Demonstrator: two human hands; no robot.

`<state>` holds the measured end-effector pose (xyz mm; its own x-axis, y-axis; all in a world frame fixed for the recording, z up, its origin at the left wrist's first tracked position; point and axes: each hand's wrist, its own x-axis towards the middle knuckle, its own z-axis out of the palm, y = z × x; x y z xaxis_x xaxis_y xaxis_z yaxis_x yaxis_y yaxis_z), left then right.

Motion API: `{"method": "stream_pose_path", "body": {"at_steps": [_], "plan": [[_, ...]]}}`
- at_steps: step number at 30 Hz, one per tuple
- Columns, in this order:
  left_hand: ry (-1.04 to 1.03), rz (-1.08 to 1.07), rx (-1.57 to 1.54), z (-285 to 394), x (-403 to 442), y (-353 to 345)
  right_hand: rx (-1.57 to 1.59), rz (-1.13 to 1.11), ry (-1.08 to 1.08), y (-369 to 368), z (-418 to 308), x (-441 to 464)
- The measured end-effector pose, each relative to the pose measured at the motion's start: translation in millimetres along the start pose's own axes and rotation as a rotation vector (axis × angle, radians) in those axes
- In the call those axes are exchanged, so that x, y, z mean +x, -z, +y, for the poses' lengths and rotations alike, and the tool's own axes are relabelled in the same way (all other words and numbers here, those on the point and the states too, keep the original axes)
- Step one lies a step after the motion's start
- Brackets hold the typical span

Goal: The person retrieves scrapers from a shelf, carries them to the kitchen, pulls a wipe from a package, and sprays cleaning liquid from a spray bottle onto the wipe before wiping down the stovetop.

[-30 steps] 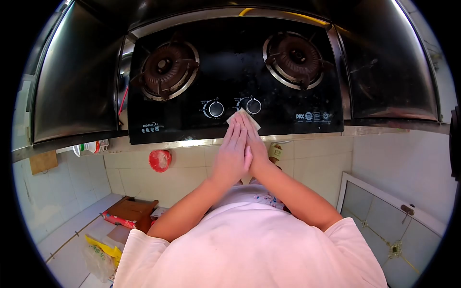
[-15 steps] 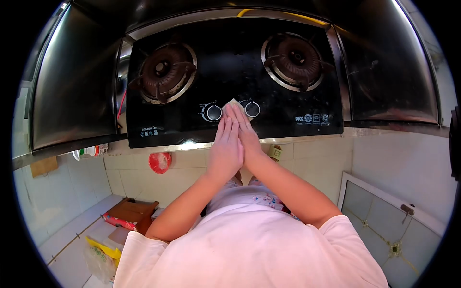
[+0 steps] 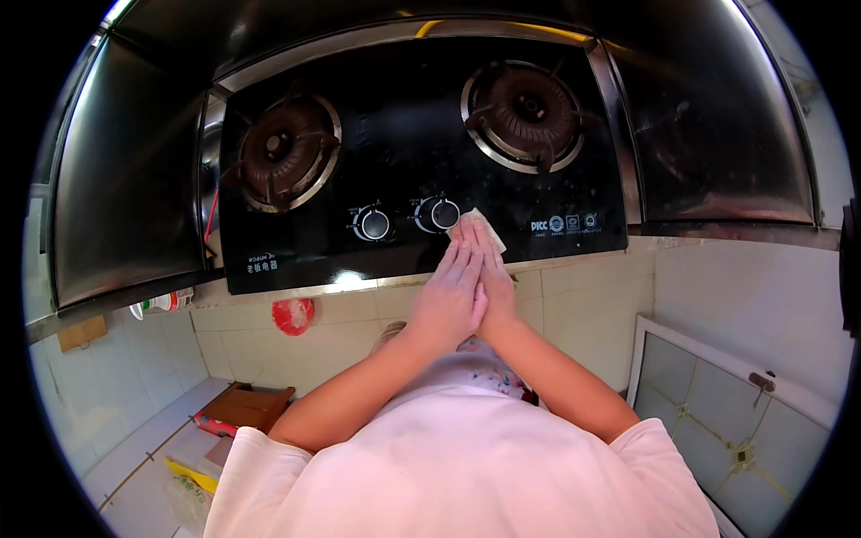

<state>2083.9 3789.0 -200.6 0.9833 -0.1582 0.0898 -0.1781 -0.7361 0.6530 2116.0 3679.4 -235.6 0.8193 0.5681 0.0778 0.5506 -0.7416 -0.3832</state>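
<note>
A pale folded cloth [image 3: 490, 237] lies on the black glass gas stove [image 3: 395, 134], just right of the right control knob [image 3: 445, 214]. My right hand [image 3: 496, 291] presses it against the glass, fingers straight and close together. Partly over the right hand lies my left hand [image 3: 451, 300], its fingers stretched out flat and the fingertips at the cloth's edge. Most of the cloth is hidden under the fingers. The left control knob [image 3: 375, 224] is farther to the left.
Two burners, a left one [image 3: 285, 148] and a right one [image 3: 529, 112], sit behind the knobs. Steel counter panels [image 3: 130, 170] flank the stove. On the floor below are a red basin [image 3: 292, 316] and a brown box [image 3: 247, 408]. A white-framed panel [image 3: 717, 403] stands at right.
Both hands and the cloth have moved right across the glass, from between the two knobs to the right of the right knob. The view has shifted slightly.
</note>
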Motion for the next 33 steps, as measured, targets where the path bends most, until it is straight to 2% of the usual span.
{"method": "stream_pose_path", "body": {"at_steps": [4,7,10,15,17,24,30,33], "plan": [[-0.015,0.024,0.059,0,15,-2,0.068,0.051,0.029,-3,15,12],[0.048,0.015,0.029,2,20,0,0.196,0.038,0.036,1,21,17],[0.01,-0.024,0.041,15,20,1,0.225,-0.044,0.059,9,28,13],[-0.087,0.005,0.158,16,21,-15,0.188,-0.001,0.109,14,39,6],[-0.098,0.012,0.2,14,26,-15,-0.044,-0.078,0.118,26,34,14],[-0.072,0.01,0.235,10,47,-2,0.007,-0.099,0.122,21,41,33],[-0.042,0.025,0.193,16,57,-1,0.01,-0.231,0.198,34,52,40],[-0.026,-0.005,0.283,11,62,6,0.039,-0.189,0.226,23,56,51]]}}
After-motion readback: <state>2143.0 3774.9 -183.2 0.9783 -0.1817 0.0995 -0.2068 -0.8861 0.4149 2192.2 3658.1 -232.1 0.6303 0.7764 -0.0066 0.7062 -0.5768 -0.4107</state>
